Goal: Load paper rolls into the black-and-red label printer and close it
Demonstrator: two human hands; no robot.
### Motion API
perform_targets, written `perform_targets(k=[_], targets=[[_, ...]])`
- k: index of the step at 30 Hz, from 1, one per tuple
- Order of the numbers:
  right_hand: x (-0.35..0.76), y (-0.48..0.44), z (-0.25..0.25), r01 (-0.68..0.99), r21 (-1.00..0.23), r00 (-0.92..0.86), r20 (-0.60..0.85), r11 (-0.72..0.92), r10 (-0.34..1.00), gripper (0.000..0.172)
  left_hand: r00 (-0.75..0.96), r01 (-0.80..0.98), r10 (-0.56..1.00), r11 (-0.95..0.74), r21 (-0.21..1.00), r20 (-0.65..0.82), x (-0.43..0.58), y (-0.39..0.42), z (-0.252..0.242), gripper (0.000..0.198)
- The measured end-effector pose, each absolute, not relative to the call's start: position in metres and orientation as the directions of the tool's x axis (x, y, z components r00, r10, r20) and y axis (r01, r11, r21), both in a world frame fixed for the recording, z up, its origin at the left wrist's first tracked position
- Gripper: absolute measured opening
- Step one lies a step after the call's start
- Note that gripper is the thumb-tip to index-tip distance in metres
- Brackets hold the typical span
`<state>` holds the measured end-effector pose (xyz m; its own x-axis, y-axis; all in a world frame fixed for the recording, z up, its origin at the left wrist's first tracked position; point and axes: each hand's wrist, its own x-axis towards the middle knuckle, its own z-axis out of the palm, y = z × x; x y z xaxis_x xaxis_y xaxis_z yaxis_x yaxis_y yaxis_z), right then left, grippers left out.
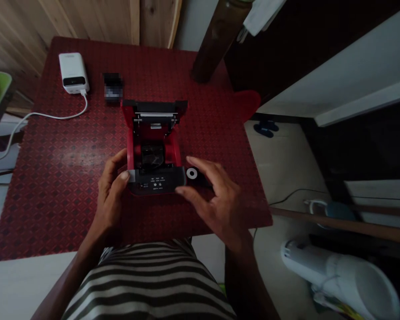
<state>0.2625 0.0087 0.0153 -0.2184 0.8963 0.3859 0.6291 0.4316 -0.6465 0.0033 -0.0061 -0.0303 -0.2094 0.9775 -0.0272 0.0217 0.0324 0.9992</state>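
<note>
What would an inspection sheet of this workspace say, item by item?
Surface: red patterned table mat.
Job's things: open red-and-black printer; black piece with a white ring at its front.
Clutter: white power bank; blurred black item.
Hands: left hand gripping the printer's front corner; right hand open over the black piece.
Cables: white cable from the power bank over the table edge; thin dark cable beyond the table.
Surroundings: wooden plank wall; blue slippers; white appliance.
</note>
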Motion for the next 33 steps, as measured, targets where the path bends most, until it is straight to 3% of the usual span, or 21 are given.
perform_targets(k=[2, 3, 5, 9, 11, 14, 27, 30, 33], targets=[[0.261, 0.028, 0.027, 0.624, -0.591, -0.292, 0.431, 0.512, 0.854, 0.026, -0.190, 0.082, 0.979, -0.063, 0.995, 0.077, 0.005, -0.009, -0.039, 0.076], [0.256, 0.039, 0.030, 0.620, -0.556, -0.346, 0.439, 0.553, 0.829, 0.024, -0.173, 0.126, 0.976, -0.111, 0.986, 0.132, 0.005, -0.010, -0.044, 0.081], [0.240, 0.063, 0.034, 0.631, -0.482, -0.469, 0.388, 0.608, 0.794, 0.030, -0.129, 0.218, 0.970, -0.177, 0.960, 0.208, 0.006, -0.012, -0.052, 0.086], [0.197, 0.097, 0.044, 0.703, -0.317, -0.646, 0.090, 0.637, 0.758, 0.034, -0.075, 0.307, 0.960, -0.236, 0.922, 0.271, 0.003, -0.014, -0.061, 0.085], [0.181, 0.105, 0.049, 0.727, -0.248, -0.668, -0.038, 0.640, 0.744, 0.033, -0.054, 0.328, 0.953, -0.266, 0.907, 0.298, 0.001, -0.014, -0.063, 0.083], [0.170, 0.110, 0.051, 0.760, -0.195, -0.645, -0.109, 0.620, 0.756, 0.036, -0.025, 0.336, 0.950, -0.286, 0.897, 0.312, 0.000, -0.014, -0.062, 0.079], [0.179, 0.101, 0.058, 0.747, -0.193, -0.643, 0.028, 0.636, 0.765, 0.031, -0.074, 0.305, 0.961, -0.233, 0.923, 0.267, 0.004, -0.012, -0.059, 0.085], [0.202, 0.090, 0.066, 0.725, -0.270, -0.616, 0.156, 0.633, 0.772, 0.019, -0.071, 0.284, 0.965, -0.222, 0.933, 0.251, 0.004, -0.013, -0.057, 0.083], [0.243, 0.089, 0.070, 0.669, -0.451, -0.499, 0.316, 0.591, 0.807, 0.019, -0.076, 0.288, 0.966, -0.217, 0.933, 0.248, 0.003, -0.014, -0.057, 0.082]])
